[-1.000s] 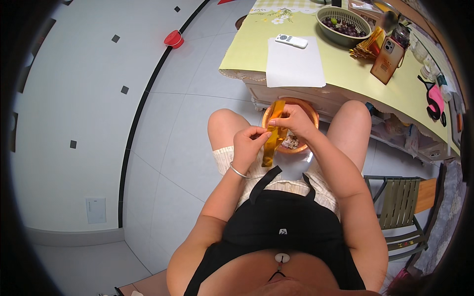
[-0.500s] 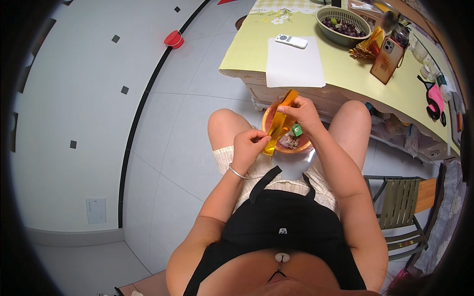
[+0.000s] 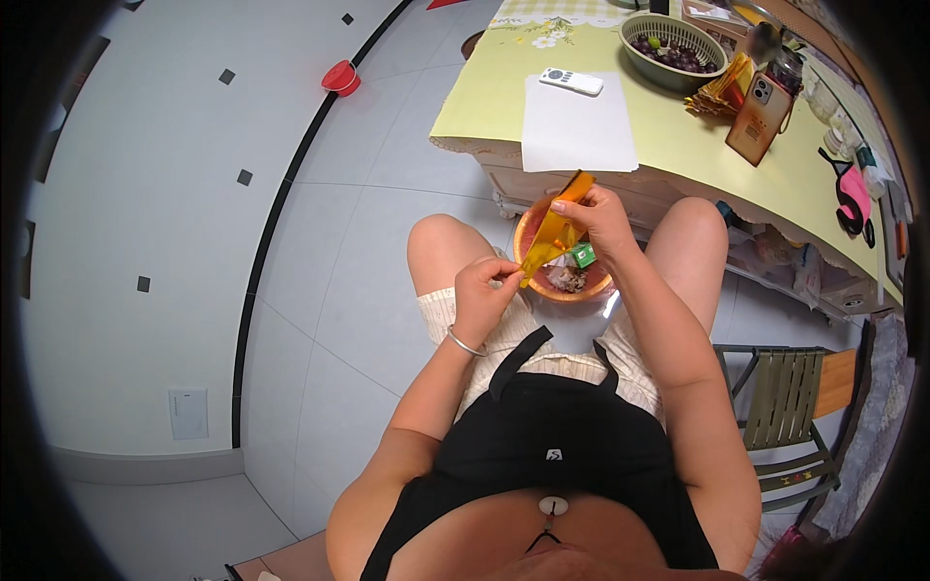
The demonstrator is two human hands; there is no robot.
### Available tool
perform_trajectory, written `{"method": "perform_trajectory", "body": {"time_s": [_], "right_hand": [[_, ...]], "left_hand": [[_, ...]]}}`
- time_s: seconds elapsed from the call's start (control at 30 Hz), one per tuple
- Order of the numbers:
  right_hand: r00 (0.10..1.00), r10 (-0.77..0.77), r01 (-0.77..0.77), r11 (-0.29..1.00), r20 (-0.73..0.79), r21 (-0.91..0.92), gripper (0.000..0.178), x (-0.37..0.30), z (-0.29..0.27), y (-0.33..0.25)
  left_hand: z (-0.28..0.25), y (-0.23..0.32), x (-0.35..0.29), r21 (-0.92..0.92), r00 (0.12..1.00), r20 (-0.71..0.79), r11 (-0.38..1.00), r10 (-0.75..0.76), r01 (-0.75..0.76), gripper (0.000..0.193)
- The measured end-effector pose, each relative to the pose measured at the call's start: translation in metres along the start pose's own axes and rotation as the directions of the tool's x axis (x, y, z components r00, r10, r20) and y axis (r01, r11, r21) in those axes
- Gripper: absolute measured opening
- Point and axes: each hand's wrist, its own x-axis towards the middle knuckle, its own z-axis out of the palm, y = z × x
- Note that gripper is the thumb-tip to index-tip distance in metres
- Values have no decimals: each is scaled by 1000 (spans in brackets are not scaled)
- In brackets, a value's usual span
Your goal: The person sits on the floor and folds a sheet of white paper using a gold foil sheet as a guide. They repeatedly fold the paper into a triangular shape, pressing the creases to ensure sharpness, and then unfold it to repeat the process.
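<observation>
Between my hands, over my knees, is a shiny folded strip of gold paper. My left hand pinches its lower end between thumb and fingers. Higher up, my right hand grips the other end, with the thumb on top. The strip is slanted, its upper tip toward the table. Below it on the floor stands a reddish basin with a green box and scraps in it, partly hidden by the paper and my right hand.
On the yellow-covered table lie a white sheet and a remote control. Beyond are a basket of grapes, folded gold paper and a propped phone. A folding chair is at right, a red bucket by the wall.
The lower part of the gold strip has narrowed and twisted at my left fingers. My left hand has shifted slightly left, and my right hand slightly right.
</observation>
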Motion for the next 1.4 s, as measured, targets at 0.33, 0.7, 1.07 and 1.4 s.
{"method": "perform_trajectory", "body": {"time_s": [0.33, 0.7, 1.07, 1.4], "right_hand": [[827, -486, 550, 805, 282, -225, 22, 0, -2, 1], [252, -585, 918, -107, 771, -381, 19, -28, 38, 9], [415, -505, 893, 65, 757, -446, 41, -32, 39, 16], [951, -86, 178, 938, 297, -298, 19, -24, 31, 28]], "left_hand": [[-12, -15, 22, 392, 878, -345, 901, 332, -186, 12], [-16, -7, 20, -835, 861, 240, 358, -448, 419, 32], [-36, -24, 18, -719, 915, 82, 613, -395, 329, 12], [-15, -13, 11, -445, 906, 368, 816, -209, 369, 15]]}}
